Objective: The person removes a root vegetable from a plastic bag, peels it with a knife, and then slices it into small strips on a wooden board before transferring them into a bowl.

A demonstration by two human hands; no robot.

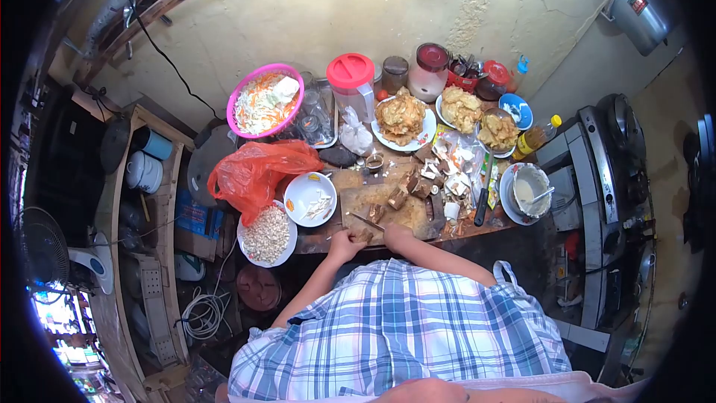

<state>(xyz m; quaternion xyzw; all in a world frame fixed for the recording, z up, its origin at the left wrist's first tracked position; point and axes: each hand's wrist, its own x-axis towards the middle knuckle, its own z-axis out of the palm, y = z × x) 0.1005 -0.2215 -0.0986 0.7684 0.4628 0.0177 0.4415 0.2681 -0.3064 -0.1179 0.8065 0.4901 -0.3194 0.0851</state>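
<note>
My left hand (345, 245) is closed around a brown piece of root (361, 235) at the front edge of the wooden cutting board (350, 195). In my right hand (399, 237) is a knife (368, 222), its blade pointing left over the board, close to the piece. More brown chunks (397, 197) lie on the board. Left of it, a white bowl (297, 209) holds white strips, and a second bowl (291, 248) is full of pale chopped bits. White peeled pieces (452, 210) lie to the right, by a black-handled knife (482, 207).
Behind the board stand plates of fried food (403, 118), a red-lidded pitcher (350, 78) and a pink basin (298, 108) of shredded vegetables. A red plastic bag (261, 168) lies left. Rightward are a batter bowl (531, 179), an oil bottle (535, 137) and a stove (599, 168).
</note>
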